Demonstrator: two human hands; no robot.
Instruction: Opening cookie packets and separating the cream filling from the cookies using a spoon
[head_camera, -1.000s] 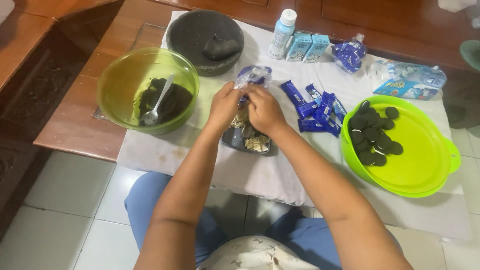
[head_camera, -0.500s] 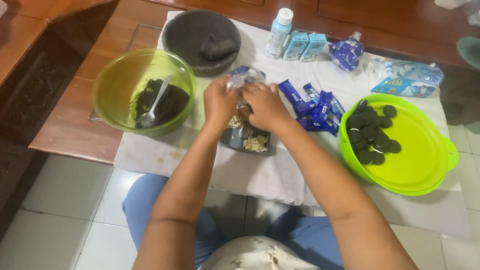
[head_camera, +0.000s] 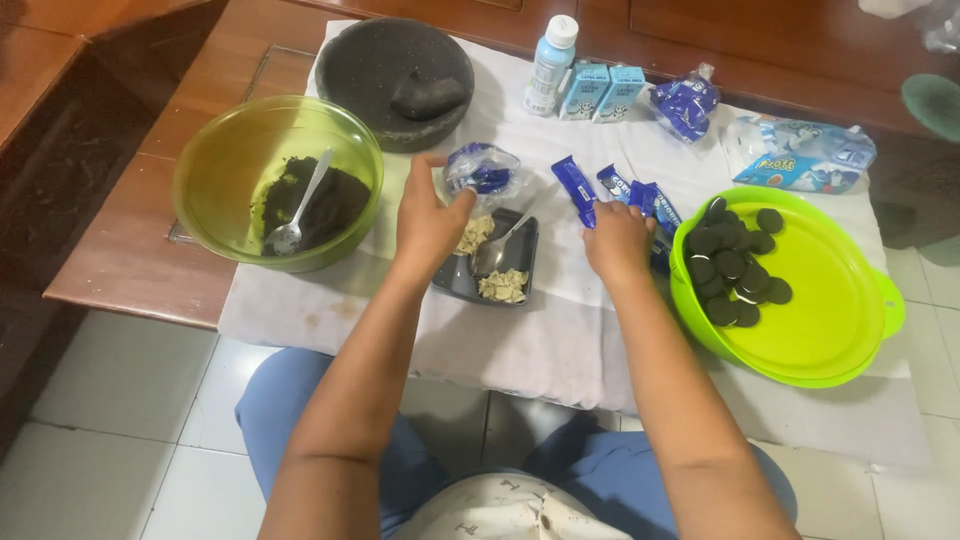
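A white cloth (head_camera: 560, 330) covers the low wooden table (head_camera: 120, 250), probably to catch crumbs, and everything sits on it within arm's reach. At the right, a bright green lid (head_camera: 820, 300) serves as a plate for a cluster of dark round biscuits (head_camera: 735, 265). At the left, an olive-green bowl (head_camera: 275, 180) holds dark crumbs with a spoon (head_camera: 297, 215) stuck in, beside a stone mortar (head_camera: 405, 65) with its pestle lying inside.

In the middle, a small dark tray (head_camera: 495, 265) keeps pale cream filling apart from the crumbs, a second spoon resting in it. The left hand (head_camera: 430, 220) pinches a crumpled blue wrapper (head_camera: 480, 170) just above that tray, fingers closed on it. The right hand (head_camera: 618, 240) rests knuckles-up on the blue biscuit packets (head_camera: 625, 195) beside the lid; whether it grips one I cannot tell.
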